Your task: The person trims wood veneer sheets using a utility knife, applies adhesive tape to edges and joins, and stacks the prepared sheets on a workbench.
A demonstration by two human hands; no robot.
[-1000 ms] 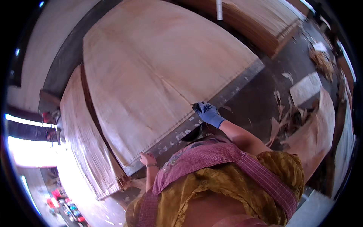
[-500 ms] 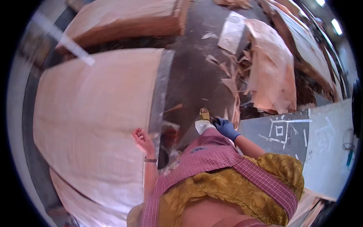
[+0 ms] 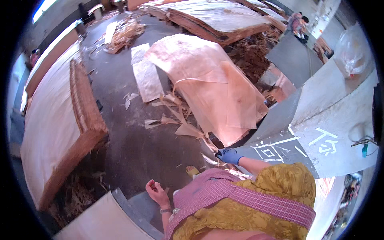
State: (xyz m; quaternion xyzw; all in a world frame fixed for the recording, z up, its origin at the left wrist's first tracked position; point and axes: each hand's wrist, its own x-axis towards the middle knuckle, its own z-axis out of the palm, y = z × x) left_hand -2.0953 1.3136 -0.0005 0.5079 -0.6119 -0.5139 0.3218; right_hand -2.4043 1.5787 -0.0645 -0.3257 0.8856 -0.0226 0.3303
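Note:
My left hand (image 3: 157, 193) is bare, with a watch at the wrist. Its fingers curl loosely, apart from the thumb, and hold nothing; it hangs over the dark floor beside my checked apron (image 3: 216, 188). A blue glove covers my right hand (image 3: 229, 155), whose fingers are closed around something small and dark that I cannot make out. This hand is beside the grey table's edge, near the lower end of a stack of thin wood veneer sheets (image 3: 192, 60). Torn veneer strips (image 3: 188, 129) hang and lie along that stack's left side.
A thick veneer stack (image 3: 52, 124) stands at left; another (image 3: 216, 16) lies at the back. A pale board (image 3: 100, 220) is at lower left. The grey table (image 3: 276, 136) with white tape marks stands at right. Another person (image 3: 298, 26) is at far right.
My view has swung right, bringing the veneer stack and grey table toward the middle. My left hand is now over the floor instead of beside the large pale sheet. My right hand stays closed.

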